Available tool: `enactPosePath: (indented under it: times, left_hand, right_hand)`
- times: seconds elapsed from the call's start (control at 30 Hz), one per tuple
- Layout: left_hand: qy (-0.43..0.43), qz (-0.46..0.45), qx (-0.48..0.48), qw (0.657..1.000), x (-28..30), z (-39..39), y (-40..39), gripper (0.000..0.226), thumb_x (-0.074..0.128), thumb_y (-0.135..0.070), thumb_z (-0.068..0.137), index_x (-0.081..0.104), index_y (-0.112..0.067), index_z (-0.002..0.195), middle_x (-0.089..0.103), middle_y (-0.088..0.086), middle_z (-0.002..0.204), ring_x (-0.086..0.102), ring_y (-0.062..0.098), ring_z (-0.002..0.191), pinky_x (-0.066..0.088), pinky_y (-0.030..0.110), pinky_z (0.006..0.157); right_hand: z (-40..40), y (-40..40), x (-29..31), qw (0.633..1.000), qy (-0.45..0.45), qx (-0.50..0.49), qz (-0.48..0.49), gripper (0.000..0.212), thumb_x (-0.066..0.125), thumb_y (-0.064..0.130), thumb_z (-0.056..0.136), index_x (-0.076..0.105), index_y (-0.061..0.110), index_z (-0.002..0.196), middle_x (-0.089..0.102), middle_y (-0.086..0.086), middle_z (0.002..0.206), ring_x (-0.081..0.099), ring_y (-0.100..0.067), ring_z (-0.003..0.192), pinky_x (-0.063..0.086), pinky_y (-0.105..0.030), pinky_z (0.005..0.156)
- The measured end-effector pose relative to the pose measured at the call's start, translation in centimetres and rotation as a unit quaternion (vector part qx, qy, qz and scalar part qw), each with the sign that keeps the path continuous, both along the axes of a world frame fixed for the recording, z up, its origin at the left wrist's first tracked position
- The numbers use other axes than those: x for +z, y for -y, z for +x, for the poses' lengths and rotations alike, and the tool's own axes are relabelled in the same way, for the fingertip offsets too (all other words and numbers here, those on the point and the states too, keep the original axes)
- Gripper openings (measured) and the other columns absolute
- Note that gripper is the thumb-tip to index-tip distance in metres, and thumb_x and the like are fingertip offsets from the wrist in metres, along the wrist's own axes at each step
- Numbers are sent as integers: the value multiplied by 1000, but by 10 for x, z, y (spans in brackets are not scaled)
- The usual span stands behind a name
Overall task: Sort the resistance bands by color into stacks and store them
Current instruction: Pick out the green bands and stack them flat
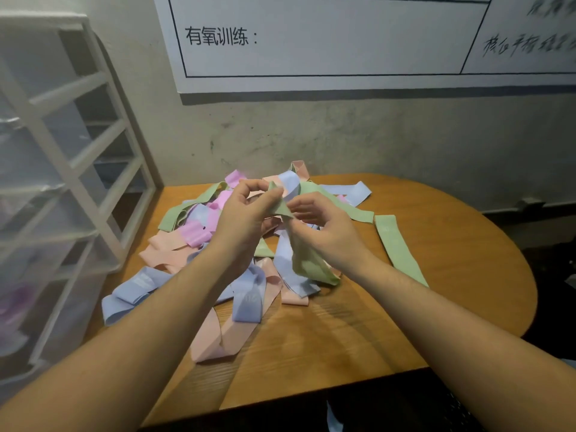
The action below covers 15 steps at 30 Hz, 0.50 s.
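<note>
At the bench's left edge stands a drawer unit [71, 169], likely where the stacks go. The heap of bands [199, 232] lies unsorted across the bench [436, 244]. Above it the left hand [246, 213] and right hand [324, 229] pinch one green band [308, 263], fingers curled on its upper end. Sorting looks barely started; next, pull it free and lay it beside the lone green strip [399, 247] near the right edge.

Head view, close, down onto table [436, 307]
</note>
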<state>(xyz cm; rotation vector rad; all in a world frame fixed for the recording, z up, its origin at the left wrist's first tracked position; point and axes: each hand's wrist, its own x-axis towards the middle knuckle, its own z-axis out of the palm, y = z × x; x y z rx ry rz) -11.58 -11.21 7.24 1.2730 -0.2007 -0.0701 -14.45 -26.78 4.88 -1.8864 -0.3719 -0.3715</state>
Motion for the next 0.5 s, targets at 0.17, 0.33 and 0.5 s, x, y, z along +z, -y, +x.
enactPosePath:
  times: [0.17, 0.33, 0.5]
  left_hand:
    - [5, -8, -12, 1000, 11, -5, 8, 17, 67, -29, 94, 56, -18, 99, 71, 1, 84, 66, 14, 74, 55, 26, 71]
    - [16, 84, 14, 996, 16, -7, 15, 23, 72, -30, 92, 57, -19, 106, 61, 8, 107, 62, 18, 82, 58, 38, 79]
    - [18, 128, -79, 989, 20, -18, 28, 24, 66, -31, 96, 64, -17, 116, 72, 12, 110, 71, 31, 93, 60, 44, 86]
  right_hand:
    - [-9, 7, 23, 996, -17, -27, 88, 15, 56, 6, 101, 65, 17, 105, 69, 6, 93, 65, 4, 82, 53, -16, 77]
    - [-15, 21, 37, 989, -37, -58, 130, 15, 56, 12, 102, 69, 17, 109, 71, 7, 95, 64, 7, 80, 50, -13, 70]
    - [-16, 35, 44, 983, -49, -94, 150, 18, 59, 18, 102, 73, 20, 111, 75, 3, 102, 69, -7, 93, 57, -27, 79]
